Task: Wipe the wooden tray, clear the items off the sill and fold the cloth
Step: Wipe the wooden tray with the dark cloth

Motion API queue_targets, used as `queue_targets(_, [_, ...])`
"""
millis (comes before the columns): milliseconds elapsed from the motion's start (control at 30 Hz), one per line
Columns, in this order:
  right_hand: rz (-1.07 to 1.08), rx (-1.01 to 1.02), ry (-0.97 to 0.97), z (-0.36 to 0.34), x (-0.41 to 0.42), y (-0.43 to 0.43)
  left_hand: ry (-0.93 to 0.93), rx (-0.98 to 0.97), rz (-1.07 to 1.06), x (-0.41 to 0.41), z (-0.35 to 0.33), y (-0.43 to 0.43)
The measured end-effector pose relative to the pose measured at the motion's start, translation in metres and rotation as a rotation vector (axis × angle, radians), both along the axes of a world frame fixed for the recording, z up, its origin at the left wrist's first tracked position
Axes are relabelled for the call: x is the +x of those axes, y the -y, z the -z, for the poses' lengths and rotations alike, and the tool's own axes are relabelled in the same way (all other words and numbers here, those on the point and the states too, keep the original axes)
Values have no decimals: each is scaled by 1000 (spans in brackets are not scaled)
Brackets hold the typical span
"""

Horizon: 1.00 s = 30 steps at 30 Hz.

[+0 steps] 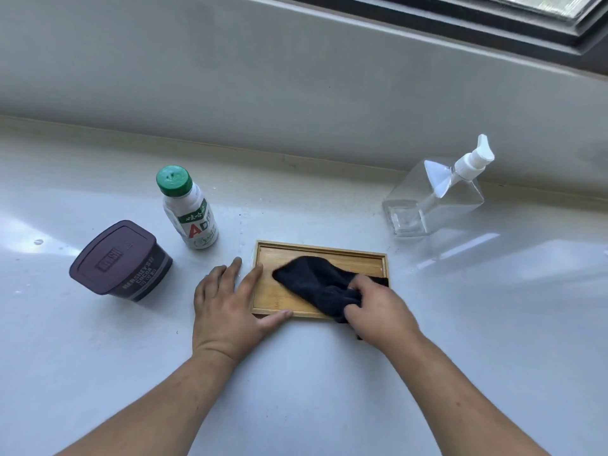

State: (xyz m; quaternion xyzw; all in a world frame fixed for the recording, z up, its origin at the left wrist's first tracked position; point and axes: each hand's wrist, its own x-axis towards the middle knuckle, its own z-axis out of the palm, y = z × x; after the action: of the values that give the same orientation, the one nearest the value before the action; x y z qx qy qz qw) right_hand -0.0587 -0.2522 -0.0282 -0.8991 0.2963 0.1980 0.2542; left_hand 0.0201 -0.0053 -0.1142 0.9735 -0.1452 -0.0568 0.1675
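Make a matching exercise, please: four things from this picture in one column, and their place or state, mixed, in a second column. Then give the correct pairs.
Things:
1. dark cloth
2. cocoa tub
3. pump bottle
4. left hand

Places or states:
A. clear, far right, near the wall
B. flat on the tray's left edge
C. bunched in the right hand, on the wooden tray
D. brown, far left on the sill

Pairs: 1-C, 2-D, 3-A, 4-B

Soft daylight, glare on sill (pixel 493 264), wide-angle bend
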Motion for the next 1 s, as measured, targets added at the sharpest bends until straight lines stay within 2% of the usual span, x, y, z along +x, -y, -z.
queue_targets(133, [267,-41,90,-2,-21,13,-7,-6,-4,0,0,0])
queue_targets(200, [247,-29,198,6,-14,-12,-12,3,-14,0,1,1])
queue_targets(300, [225,151,338,18,9,-66,-21,14,-15,1,2,1])
queue_targets(400, [-20,268,338,25,25,-110,-23,1,-6,1,5,2])
queue_targets(467, [-194,231,334,25,27,-111,-25,-6,-5,1,6,2])
queue_targets(567, [-310,115,284,20,21,-67,-14,14,-9,1,4,3])
queue_targets(667, [-184,-109,217,17,4,-4,-1,37,-2,2,2,3])
queue_targets(767, [-39,-194,215,15,-3,37,-17,56,2,2,1,3])
queue_targets(933, [163,-84,371,22,32,10,-24,55,-25,1,-2,5])
queue_targets(1000, [86,-9,363,27,45,-32,-33,47,-38,1,-3,6])
